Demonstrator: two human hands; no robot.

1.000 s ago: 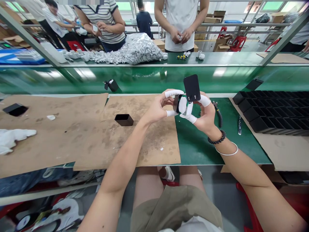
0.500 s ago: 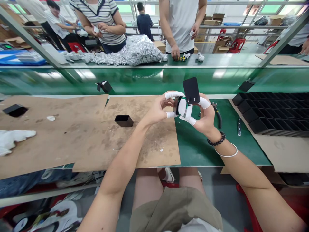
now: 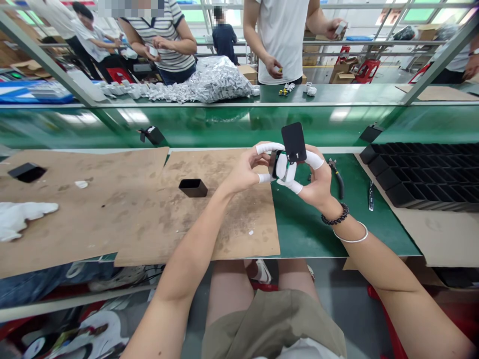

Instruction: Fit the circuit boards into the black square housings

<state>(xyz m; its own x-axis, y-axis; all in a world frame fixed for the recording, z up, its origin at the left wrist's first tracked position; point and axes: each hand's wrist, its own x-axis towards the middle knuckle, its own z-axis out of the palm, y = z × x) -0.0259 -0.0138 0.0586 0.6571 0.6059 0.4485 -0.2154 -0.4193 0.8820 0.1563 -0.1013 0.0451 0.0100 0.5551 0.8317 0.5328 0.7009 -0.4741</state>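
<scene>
My left hand (image 3: 249, 167), with white covers on its thumb and finger, grips a black box-shaped casing (image 3: 274, 164) by its sides. My right hand (image 3: 316, 174), also with white fingertip covers, is closed on a white insert with a green circuit board (image 3: 286, 168), which sits at the casing's mouth. A flat black end plate (image 3: 294, 141) stands up from the insert, tilted. Whether the insert is partly inside the casing, I cannot tell. An open black casing (image 3: 193, 188) rests on the cardboard left of my hands.
Rows of black casings (image 3: 422, 174) stand at the right. Black-handled pliers (image 3: 337, 178) and a small slim tool (image 3: 370, 195) lie on the green table (image 3: 318, 234). At the left are a white glove (image 3: 22, 219) and a tipped black casing (image 3: 28, 172). Co-workers stand beyond the green partition (image 3: 224, 124).
The end plate and insert have shifted slightly left and down toward the casing. Across the partition, a co-worker has lifted a hand from the far table and raised a white piece in the other.
</scene>
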